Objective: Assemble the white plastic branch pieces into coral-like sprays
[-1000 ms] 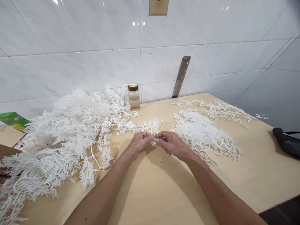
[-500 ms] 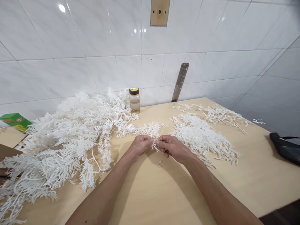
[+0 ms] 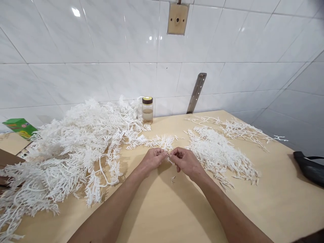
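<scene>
Both hands meet over the middle of the table, fingertips nearly touching. My left hand (image 3: 154,158) pinches a small white branching sprig (image 3: 170,161), which looks like artificial plastic foliage. From the other side, my right hand (image 3: 186,162) is closed with thumb and finger on the same sprig; the exact grip is partly hidden. Just behind the fingers lie more white sprigs (image 3: 165,141). One tiny loose sprig (image 3: 172,180) rests on the wood below my hands. To the right is a flat heap of short white pieces (image 3: 220,152).
A large tangled pile of white branches (image 3: 83,145) covers the left side. Bare thin stems (image 3: 243,130) lie at the back right. A lidded jar (image 3: 147,110) stands by the tiled wall, near a leaning metal strip (image 3: 196,92). A black item (image 3: 310,168) sits at the right edge.
The camera view has tilted up slightly. My right hand has closed in on my left, and its fingers have shifted on the sprig. The piles look the same.
</scene>
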Available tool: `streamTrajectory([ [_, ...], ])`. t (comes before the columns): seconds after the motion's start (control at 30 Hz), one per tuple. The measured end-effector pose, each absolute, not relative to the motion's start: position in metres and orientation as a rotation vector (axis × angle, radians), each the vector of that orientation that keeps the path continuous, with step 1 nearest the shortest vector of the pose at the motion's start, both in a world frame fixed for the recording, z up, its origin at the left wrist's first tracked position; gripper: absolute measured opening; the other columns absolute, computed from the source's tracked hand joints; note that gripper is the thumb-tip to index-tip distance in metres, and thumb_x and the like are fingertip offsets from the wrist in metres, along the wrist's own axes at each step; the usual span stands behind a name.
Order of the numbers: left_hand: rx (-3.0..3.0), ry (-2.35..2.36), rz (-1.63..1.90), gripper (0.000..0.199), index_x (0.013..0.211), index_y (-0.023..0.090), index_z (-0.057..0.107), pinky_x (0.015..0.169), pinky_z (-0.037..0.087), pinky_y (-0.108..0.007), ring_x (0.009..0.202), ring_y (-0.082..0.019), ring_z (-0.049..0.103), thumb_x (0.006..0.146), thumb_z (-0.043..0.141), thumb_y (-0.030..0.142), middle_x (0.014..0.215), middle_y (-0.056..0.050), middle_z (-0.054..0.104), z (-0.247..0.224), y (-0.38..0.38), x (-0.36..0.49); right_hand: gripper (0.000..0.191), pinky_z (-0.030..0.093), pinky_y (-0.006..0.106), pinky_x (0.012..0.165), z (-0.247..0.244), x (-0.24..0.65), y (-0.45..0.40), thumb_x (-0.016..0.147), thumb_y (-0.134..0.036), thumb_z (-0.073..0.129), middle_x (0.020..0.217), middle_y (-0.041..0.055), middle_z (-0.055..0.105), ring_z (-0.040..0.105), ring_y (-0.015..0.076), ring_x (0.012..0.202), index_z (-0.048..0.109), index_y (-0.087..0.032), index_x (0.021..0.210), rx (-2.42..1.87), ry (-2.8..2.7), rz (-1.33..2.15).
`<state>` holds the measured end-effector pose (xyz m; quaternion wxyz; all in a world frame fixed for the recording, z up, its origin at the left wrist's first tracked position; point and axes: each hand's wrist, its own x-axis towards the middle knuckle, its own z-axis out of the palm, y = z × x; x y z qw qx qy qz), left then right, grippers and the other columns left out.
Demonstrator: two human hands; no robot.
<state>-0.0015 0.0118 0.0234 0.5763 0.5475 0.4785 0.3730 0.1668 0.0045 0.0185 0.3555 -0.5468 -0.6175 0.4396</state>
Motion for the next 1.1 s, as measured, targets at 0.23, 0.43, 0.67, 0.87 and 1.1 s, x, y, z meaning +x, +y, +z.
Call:
streamTrajectory([
  [0.23,1.214,1.175,0.895,0.044,0.063,0.018,0.05,0.045,0.013,-0.023,0.045,-0.005,0.022,0.065,0.076,0.053,0.049,0.008,0.036,0.028,0.01,-0.002,0.021,0.042,0.022,0.042,0.02,0.163,0.003,0.081,-0.038,0.057,0.058,-0.004,0.056,0.056,0.0108,0.04,0.063,-0.018,0.079,-1.491,-1.643,1.066],
  [0.43,1.126,1.164,0.807,0.041,0.06,0.019,0.047,0.043,0.007,-0.024,0.04,-0.004,0.017,0.066,0.074,0.048,0.045,0.009,0.03,0.033,0.012,-0.005,0.02,0.044,0.023,0.045,0.026,0.166,0.001,0.081,-0.036,0.058,0.069,-0.0014,0.062,0.053,0.0089,0.041,0.065,-0.018,0.083,-1.39,-1.709,1.079],
  [0.67,1.073,1.082,0.803,0.044,0.063,0.02,0.045,0.044,0.005,-0.024,0.04,-0.004,0.014,0.066,0.075,0.052,0.046,0.01,0.028,0.029,0.013,-0.008,0.014,0.04,0.022,0.043,0.017,0.161,0.0,0.08,-0.033,0.054,0.059,-0.0051,0.053,0.051,0.0094,0.041,0.057,-0.02,0.078,-1.305,-1.614,1.167],
  [0.87,1.332,1.231,0.912,0.043,0.058,0.018,0.046,0.048,0.018,-0.023,0.047,-0.007,0.027,0.07,0.069,0.053,0.049,0.006,0.037,0.018,0.013,0.001,0.01,0.042,0.025,0.053,0.016,0.158,0.0,0.08,-0.026,0.051,0.065,-0.0006,0.06,0.055,0.0128,0.052,0.057,-0.02,0.075,-1.412,-1.857,0.818],
  [1.1,1.378,1.282,1.202,0.041,0.059,0.019,0.041,0.05,0.022,-0.023,0.052,-0.008,0.029,0.077,0.062,0.05,0.053,0.006,0.034,0.011,0.012,0.007,0.011,0.044,0.029,0.057,0.017,0.151,0.002,0.081,-0.028,0.05,0.065,0.0033,0.063,0.059,0.0179,0.059,0.053,-0.021,0.072,-1.623,-1.711,0.557],
])
